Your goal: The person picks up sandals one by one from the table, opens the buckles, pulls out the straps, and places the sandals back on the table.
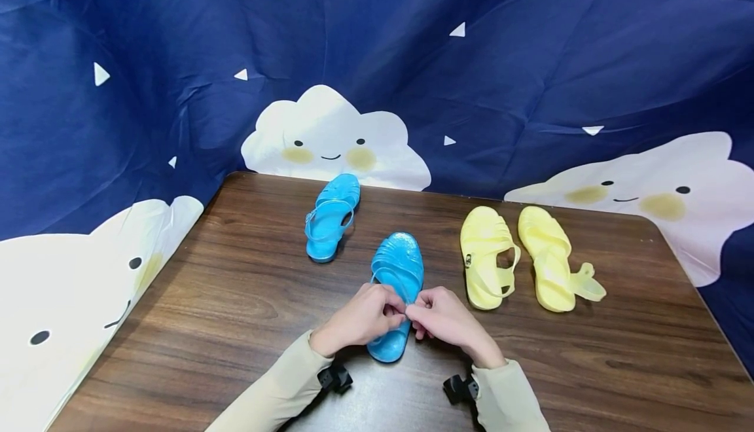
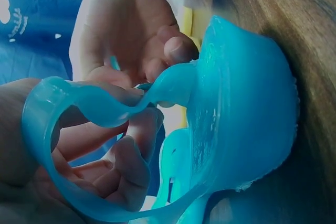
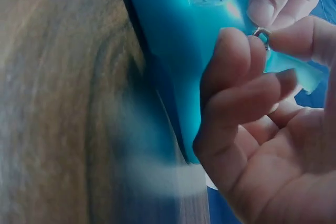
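Observation:
A blue jelly sandal (image 1: 400,255) lies sole down on the table, toe pointing away, between both hands. My left hand (image 1: 368,314) pinches its ankle strap (image 2: 110,111) over the near half of the sandal. The strap loops beside the heel in the left wrist view. From the other side my right hand (image 1: 444,317) pinches the small metal buckle (image 3: 261,35) between thumb and fingertips. The fingertips of both hands meet at the buckle, partly hiding the strap's end.
Another blue sandal (image 1: 332,216) stands farther back on the left. To the right lie two yellow sandals, one with its strap looped (image 1: 485,258) and one with its strap spread outward (image 1: 548,258). A blue cloth (image 1: 471,78) hangs behind the wooden table (image 1: 235,294).

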Demonstrator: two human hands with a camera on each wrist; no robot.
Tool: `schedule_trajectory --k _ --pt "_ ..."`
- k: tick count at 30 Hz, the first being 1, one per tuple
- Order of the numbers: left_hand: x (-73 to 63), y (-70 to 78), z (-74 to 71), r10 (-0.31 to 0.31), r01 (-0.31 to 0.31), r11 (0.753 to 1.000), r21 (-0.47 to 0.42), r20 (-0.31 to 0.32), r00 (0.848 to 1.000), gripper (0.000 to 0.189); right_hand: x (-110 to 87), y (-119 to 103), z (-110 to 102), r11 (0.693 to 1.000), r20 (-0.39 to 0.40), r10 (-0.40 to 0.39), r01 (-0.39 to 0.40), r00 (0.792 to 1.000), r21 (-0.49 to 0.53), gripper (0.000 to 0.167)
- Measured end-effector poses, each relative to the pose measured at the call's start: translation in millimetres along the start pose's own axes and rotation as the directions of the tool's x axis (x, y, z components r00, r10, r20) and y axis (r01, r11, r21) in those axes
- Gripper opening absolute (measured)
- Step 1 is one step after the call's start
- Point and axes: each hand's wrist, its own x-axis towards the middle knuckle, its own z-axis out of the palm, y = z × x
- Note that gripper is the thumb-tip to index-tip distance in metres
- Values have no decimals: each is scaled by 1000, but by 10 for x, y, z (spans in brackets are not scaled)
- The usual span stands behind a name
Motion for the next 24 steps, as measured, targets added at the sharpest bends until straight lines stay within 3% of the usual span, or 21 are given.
schedule_trajectory --k 11,19,24 --pt "4 2 -4 -22 22 1000 -13 3 1000 7 -55 -17 -139 996 28 -15 13 1000 87 16" --pt "1 -18 -2 -28 28 999 -26 7 1000 7 -78 -14 -228 990 12 -134 133 991 49 14" --pt "4 -30 -4 -21 21 999 -40 12 1000 7 -91 -12 -242 984 49 -180 179 983 22 20"
